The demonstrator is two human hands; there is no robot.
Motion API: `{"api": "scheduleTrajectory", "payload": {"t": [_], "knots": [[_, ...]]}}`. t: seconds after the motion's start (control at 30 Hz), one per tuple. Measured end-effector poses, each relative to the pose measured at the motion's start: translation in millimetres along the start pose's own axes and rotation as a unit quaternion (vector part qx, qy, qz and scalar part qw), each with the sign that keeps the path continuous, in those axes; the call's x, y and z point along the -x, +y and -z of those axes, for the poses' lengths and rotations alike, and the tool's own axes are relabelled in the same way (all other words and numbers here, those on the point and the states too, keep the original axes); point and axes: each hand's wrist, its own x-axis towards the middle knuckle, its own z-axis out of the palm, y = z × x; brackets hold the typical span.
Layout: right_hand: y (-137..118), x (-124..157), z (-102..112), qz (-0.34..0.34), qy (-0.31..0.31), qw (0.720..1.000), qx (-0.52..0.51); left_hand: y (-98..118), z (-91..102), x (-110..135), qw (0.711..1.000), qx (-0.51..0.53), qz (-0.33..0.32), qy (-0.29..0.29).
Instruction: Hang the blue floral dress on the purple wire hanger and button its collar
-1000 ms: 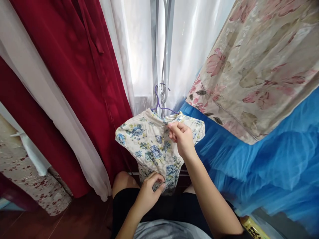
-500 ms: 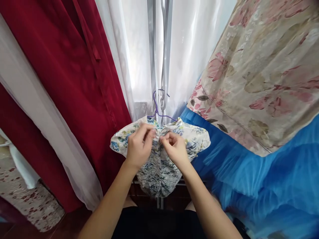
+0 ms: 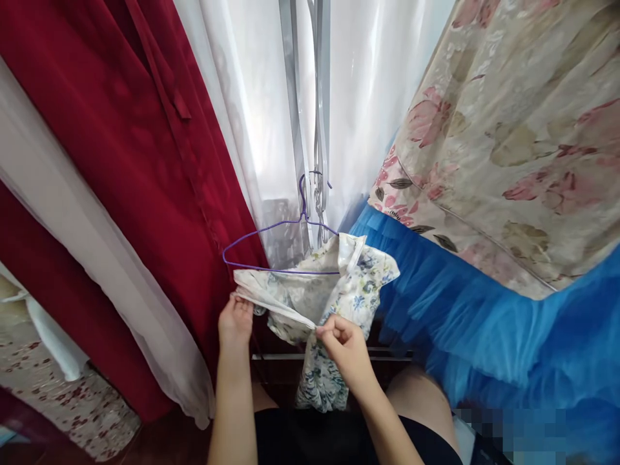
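Observation:
A white blouse [image 3: 361, 290] with a blue and yellow floral print hangs half off a purple wire hanger [image 3: 261, 228]. Its right shoulder is still over the hanger, while the left arm of the hanger is bare. My left hand [image 3: 236, 318] grips the blouse's edge at the left, fingers closed on the fabric. Lower and to the right, my right hand [image 3: 345, 345] pinches the same edge. Between both hands the pale edge is stretched taut on a slant. The blouse's gathered lower part hangs down in front of my lap.
Dark red cloth [image 3: 159, 148] and sheer white cloth hang at the left. Behind the hanger stands a grey metal pole [image 3: 293, 97] before white curtains [image 3: 256, 116]. A beige floral garment [image 3: 523, 148] and blue tulle [image 3: 465, 323] hang at the right.
The blouse's left shoulder has come off the hanger, baring its left arm. My left hand has moved left and down, my right hand down, spreading the edge between them.

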Motion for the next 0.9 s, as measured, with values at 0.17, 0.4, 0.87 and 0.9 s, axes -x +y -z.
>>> {"api": "scheduleTrajectory", "payload": {"t": [0.17,0.4,0.87,0.9], "knots": [[41,18,51,-0.06,0.1,0.992,0.041,-37,13.2,67,0.989,-0.019,0.11,-0.099],[2,34,57,0.026,0.005,0.987,0.161,-19,-56.3,153,0.878,-0.231,0.02,-0.418],[-44,54,79,0.024,-0.068,0.984,0.163,-71,5.7,153,0.756,-0.426,0.07,-0.492],[-46,54,86,0.029,-0.054,0.982,0.179,-77,17.5,153,0.748,-0.466,0.071,-0.468]]}}
